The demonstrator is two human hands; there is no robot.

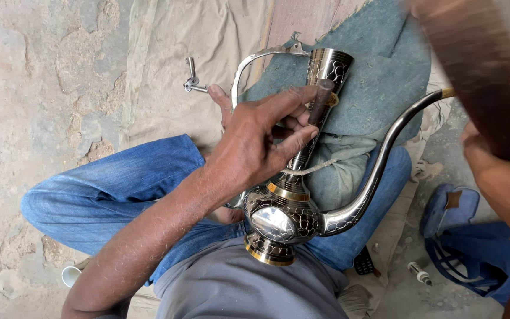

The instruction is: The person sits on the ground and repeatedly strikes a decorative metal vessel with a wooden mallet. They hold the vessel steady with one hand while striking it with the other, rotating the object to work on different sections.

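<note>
Down on the cracked dirt floor (42, 77), your left hand (255, 142) pinches a punch (320, 101) against the jug (290, 207) across your lap, right hand (500, 171) gripping a blurred wooden mallet (479, 71).

Access over the lap is blocked by the engraved metal ewer (284, 215), lying across the crossed legs in blue jeans (119, 189), with its curved spout (379, 159) barring the right side and its thin handle (249, 65) arching over the left. The left hand (255, 147) covers the ewer's neck, fingers (293, 97) pinching a small dark punch (321, 100). Open passage shows on the bare concrete floor (36, 88) at left; at lower right a blue bag (473, 248) and a small bottle (418, 273) narrow the way.
</note>
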